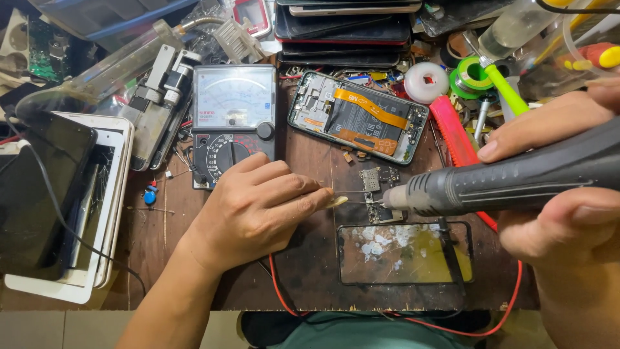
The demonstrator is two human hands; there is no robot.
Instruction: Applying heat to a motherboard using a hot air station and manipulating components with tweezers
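Left hand (258, 207) closed on thin tweezers (339, 201), tips pointing right at small board (376, 194) near middle of worktop (194, 258). Right hand (562, 187) gripping dark hot-air nozzle (452, 189), long axis left-right, mouth just beside board. Opened phone (358, 116) lying farther back, orange strip across it. Meter (234, 123) far left of it. Glass panel (403, 253) near front edge; little open room around.
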